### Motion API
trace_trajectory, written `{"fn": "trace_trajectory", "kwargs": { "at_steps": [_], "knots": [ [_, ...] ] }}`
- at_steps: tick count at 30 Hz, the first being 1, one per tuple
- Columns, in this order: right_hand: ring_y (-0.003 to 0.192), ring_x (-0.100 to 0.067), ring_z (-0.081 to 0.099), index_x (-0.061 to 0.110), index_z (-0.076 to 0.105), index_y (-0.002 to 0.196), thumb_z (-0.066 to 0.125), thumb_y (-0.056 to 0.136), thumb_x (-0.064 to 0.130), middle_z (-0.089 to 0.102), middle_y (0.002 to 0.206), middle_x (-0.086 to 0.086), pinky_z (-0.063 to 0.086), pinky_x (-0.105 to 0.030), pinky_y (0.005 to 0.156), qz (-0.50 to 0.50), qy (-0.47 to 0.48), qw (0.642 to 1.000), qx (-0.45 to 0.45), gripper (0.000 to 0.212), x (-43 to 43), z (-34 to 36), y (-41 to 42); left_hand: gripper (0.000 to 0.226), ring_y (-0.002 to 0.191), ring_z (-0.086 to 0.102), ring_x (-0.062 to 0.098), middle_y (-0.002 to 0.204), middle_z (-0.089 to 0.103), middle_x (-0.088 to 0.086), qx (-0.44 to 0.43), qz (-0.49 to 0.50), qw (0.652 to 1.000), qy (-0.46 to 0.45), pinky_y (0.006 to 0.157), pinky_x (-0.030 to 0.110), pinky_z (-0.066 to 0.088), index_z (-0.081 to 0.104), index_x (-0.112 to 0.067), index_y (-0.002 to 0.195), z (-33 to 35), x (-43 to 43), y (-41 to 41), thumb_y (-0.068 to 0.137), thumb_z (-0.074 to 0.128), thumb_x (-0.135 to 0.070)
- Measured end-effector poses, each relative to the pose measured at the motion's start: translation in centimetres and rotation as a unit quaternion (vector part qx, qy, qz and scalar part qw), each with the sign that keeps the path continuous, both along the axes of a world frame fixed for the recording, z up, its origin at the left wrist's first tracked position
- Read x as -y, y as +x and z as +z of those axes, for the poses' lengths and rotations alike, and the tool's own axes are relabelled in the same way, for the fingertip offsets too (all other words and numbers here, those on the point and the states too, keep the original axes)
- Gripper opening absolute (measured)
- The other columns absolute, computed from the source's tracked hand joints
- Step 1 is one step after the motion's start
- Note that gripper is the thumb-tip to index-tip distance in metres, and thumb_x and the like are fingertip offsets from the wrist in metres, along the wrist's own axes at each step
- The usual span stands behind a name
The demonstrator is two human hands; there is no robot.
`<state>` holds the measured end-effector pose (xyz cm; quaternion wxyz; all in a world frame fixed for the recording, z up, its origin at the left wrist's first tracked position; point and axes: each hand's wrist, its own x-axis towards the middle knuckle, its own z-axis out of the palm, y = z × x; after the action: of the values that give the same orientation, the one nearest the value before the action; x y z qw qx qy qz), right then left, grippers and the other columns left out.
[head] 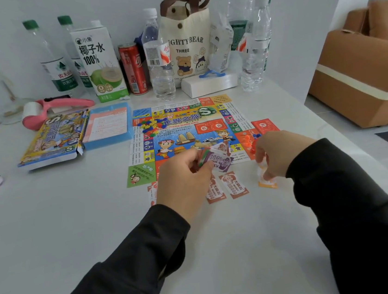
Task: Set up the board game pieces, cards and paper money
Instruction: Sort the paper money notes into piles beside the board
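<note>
The right hand [278, 154] pinches an orange note [267, 183] against the bench [99, 218], while the left hand [182, 184] grips a fan of notes [219, 162]. It is best laid flat beside the brown notes [235, 185], not overlapping them.

Soft, even daylight filled the room, bright on the white table [65, 234], with only faint shadows beneath the dark sleeves [133, 262]. A small glare patch gleamed at the frame's right edge. The wide lens bowed the bottles [56, 65] along the top outward, and the notes [221, 162] pinched by the left hand [184, 174] and right hand [278, 151] looked smeared.
</note>
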<state>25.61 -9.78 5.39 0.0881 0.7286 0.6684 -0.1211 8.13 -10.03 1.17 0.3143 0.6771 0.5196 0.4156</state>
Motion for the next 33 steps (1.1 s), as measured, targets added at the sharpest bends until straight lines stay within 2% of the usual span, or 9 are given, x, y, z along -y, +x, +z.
{"fn": "trace_trajectory", "kwargs": {
  "at_steps": [5, 7, 9, 12, 14, 17, 21, 24, 33],
  "knots": [
    [0.087, -0.017, 0.046, 0.012, 0.057, 0.111, 0.068, 0.083, 0.026, 0.055, 0.100, -0.002, 0.037, -0.021, 0.077, 0.009, -0.009, 1.000, -0.002, 0.033, 0.1, 0.0, 0.3, 0.023, 0.040, 0.054, 0.002, 0.060, 0.064, -0.002, 0.057, -0.012, 0.997, -0.055, 0.038, 0.014, 0.041, 0.061, -0.022, 0.068, 0.4, 0.0, -0.2, 0.087, 0.060, -0.011],
    [0.080, -0.016, 0.047, 0.015, 0.055, 0.085, 0.071, 0.080, 0.025, 0.052, 0.084, 0.003, 0.035, -0.018, 0.068, 0.013, 0.028, 0.999, -0.033, 0.019, 0.2, 0.1, 0.4, 0.020, 0.037, 0.052, 0.003, 0.056, 0.063, -0.003, 0.087, -0.008, 0.993, -0.079, 0.037, 0.014, 0.040, 0.061, -0.021, 0.070, 0.5, -0.1, -0.3, 0.087, 0.060, -0.009],
    [0.062, -0.011, 0.049, 0.016, 0.054, 0.063, 0.072, 0.076, 0.019, 0.053, 0.064, 0.004, 0.034, -0.017, 0.051, 0.008, 0.106, 0.988, -0.113, 0.022, 0.1, 0.2, 0.4, 0.018, 0.036, 0.051, 0.006, 0.052, 0.062, -0.004, 0.118, -0.004, 0.988, -0.096, 0.037, 0.016, 0.041, 0.062, -0.020, 0.073, 0.7, -0.2, -0.4, 0.087, 0.061, -0.008],
    [0.040, -0.005, 0.046, 0.014, 0.063, 0.058, 0.071, 0.075, 0.012, 0.058, 0.052, -0.003, 0.038, -0.013, 0.042, -0.026, 0.245, 0.917, -0.313, 0.019, 0.0, 0.6, 0.5, 0.017, 0.036, 0.051, 0.008, 0.049, 0.061, -0.003, 0.166, -0.004, 0.977, -0.131, 0.037, 0.019, 0.042, 0.063, -0.019, 0.075, 0.9, -0.3, -0.6, 0.086, 0.061, -0.006],
    [0.043, -0.012, 0.050, 0.012, 0.066, 0.058, 0.073, 0.075, 0.009, 0.063, 0.058, -0.015, 0.044, -0.021, 0.048, -0.054, 0.272, 0.843, -0.461, 0.018, -0.1, 0.9, 0.5, 0.015, 0.037, 0.052, 0.010, 0.049, 0.062, -0.001, 0.197, -0.008, 0.968, -0.155, 0.037, 0.019, 0.042, 0.064, -0.015, 0.075, 1.1, -0.3, -0.7, 0.086, 0.061, -0.005],
    [0.047, -0.016, 0.056, 0.012, 0.067, 0.059, 0.069, 0.077, 0.003, 0.064, 0.055, -0.011, 0.050, -0.020, 0.049, -0.094, 0.233, 0.749, -0.613, 0.020, -0.2, 0.9, 0.1, 0.010, 0.039, 0.054, 0.011, 0.052, 0.063, 0.002, 0.253, -0.011, 0.948, -0.191, 0.038, 0.019, 0.044, 0.064, -0.010, 0.076, 1.2, -0.3, -0.9, 0.085, 0.062, -0.005],
    [0.042, -0.010, 0.058, 0.003, 0.060, 0.069, 0.061, 0.081, -0.002, 0.062, 0.049, -0.006, 0.049, -0.015, 0.044, -0.122, 0.166, 0.676, -0.708, 0.013, -0.1, 0.6, -1.6, 0.007, 0.043, 0.058, 0.012, 0.056, 0.066, 0.005, 0.332, -0.008, 0.919, -0.213, 0.040, 0.018, 0.047, 0.065, -0.007, 0.078, 1.5, -0.1, -1.0, 0.084, 0.062, -0.006],
    [0.041, -0.009, 0.057, 0.004, 0.058, 0.068, 0.062, 0.080, -0.001, 0.062, 0.050, -0.003, 0.048, -0.016, 0.041, -0.127, 0.143, 0.676, -0.712, 0.014, 0.0, 0.3, -2.6, 0.008, 0.046, 0.060, 0.011, 0.060, 0.068, 0.004, 0.350, -0.004, 0.914, -0.206, 0.042, 0.017, 0.048, 0.066, -0.011, 0.078, 1.7, 0.0, -1.1, 0.085, 0.062, -0.009],
    [0.048, -0.015, 0.049, 0.010, 0.058, 0.059, 0.072, 0.076, 0.009, 0.061, 0.055, -0.002, 0.042, -0.026, 0.046, -0.152, 0.191, 0.748, -0.616, 0.023, -0.2, -1.1, -4.2, 0.012, 0.043, 0.060, 0.010, 0.058, 0.068, 0.003, 0.355, -0.024, 0.916, -0.185, 0.043, 0.017, 0.050, 0.064, -0.016, 0.078, 1.9, 0.5, -1.1, 0.085, 0.059, -0.008]
  ]
}}
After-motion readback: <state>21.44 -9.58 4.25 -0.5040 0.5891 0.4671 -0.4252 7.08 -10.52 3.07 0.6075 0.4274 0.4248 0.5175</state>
